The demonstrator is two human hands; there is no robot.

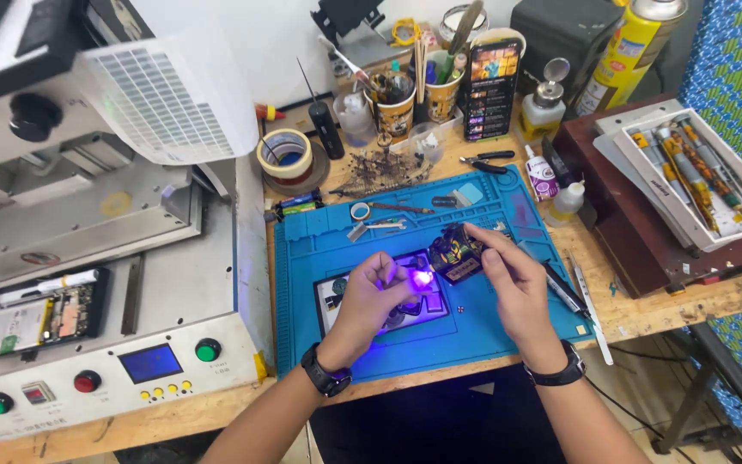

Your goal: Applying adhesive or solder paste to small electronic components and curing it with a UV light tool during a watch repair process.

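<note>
Over the blue work mat point(319, 258), seen from the head camera, I have both hands working close together near its middle. My left hand point(371, 296) is curled shut around a small lit torch point(422, 278) that throws a violet glow, its fingers pinched on the body so the beam points down and to the right, seemingly to light the part beside it. My right hand point(513, 279) is closed in a pen-like pinch; whether a thin tool sits between its fingertips I cannot tell. They rest on a small dark circuit module point(455, 251), apparently steadying it just above the mat. That module lies right of the torch's glow, touching the right fingertips and just beyond the left hand's knuckles. Beneath both hands a flat phone point(388, 320) lies on the mat, partly covered. Near the mat's right edge, a dark pen-shaped tool point(560, 288) and tweezers point(592, 311) lie within reach. Left of the mat stands a grey machine point(113, 344) with coloured buttons, and behind the mat sit cups of tools point(397, 107) and a roll of tape point(285, 153).
</note>
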